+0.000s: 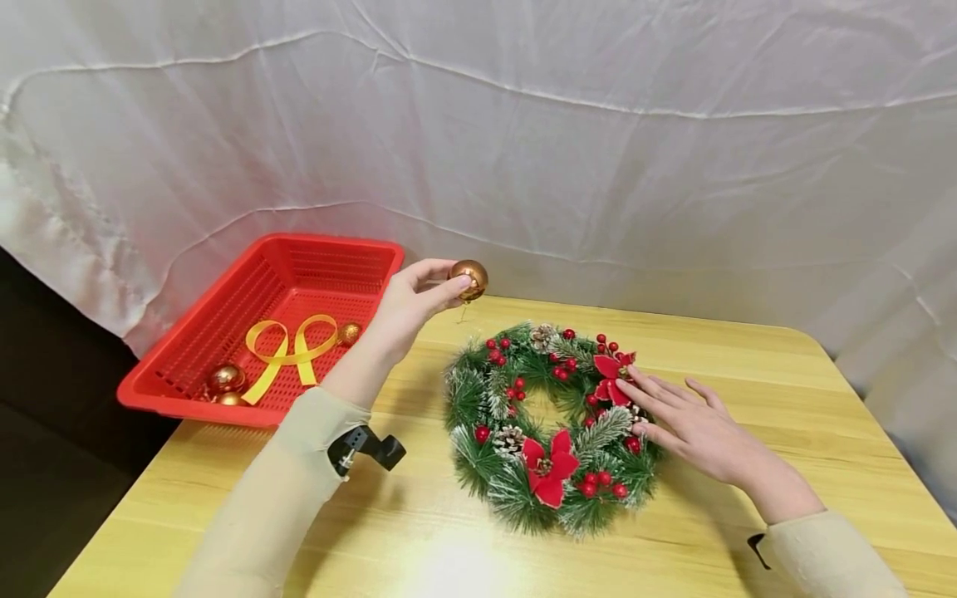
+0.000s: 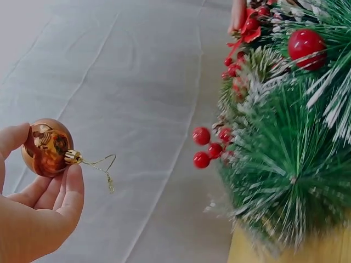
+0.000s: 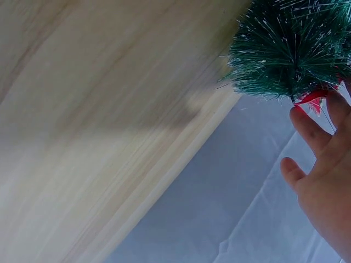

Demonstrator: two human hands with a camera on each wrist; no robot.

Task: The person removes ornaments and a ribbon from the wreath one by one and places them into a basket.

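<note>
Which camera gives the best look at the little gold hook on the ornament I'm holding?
The left wrist view: the hook dangles from the gold ornament in clear close-up. The head view shows it only as a faint speck; the right wrist view misses it.

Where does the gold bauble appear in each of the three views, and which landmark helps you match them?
Head: gold bauble upper centre, pinched by the left hand, above the wreath.
Left wrist: bauble at the left edge, between the fingers.
Right wrist: not in it.
Shared landmark: the wreath, in all three.
</note>
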